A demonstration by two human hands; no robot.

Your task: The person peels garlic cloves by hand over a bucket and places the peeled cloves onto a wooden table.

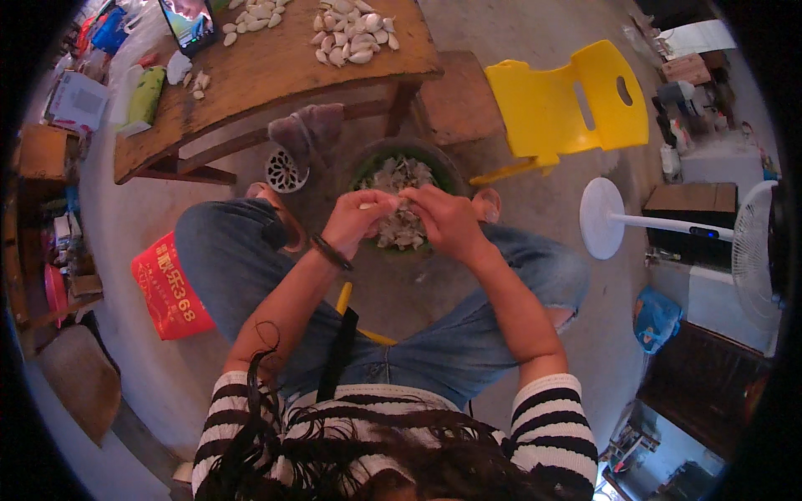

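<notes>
My left hand [357, 219], with a dark bangle on its wrist, holds a small pale garlic clove [366, 205] in its fingers. The fingertips of my right hand [448, 219] meet those of the left and pinch at a small pale piece, mostly covered by the fingers. Right beneath both hands, a round green-rimmed basin [452, 172] on the floor holds a heap of papery garlic skins [401, 235]. On the wooden table [269, 69] ahead lie a pile of unpeeled-looking garlic cloves [354, 34] and a paler group of cloves [257, 15].
A phone [188, 25], a green packet [147, 94] and a few clove pieces [199, 84] lie on the table's left. A yellow chair [564, 106] and a wooden stool [460, 100] stand ahead right. A white fan [664, 225] is at right, a red bag [169, 288] at left.
</notes>
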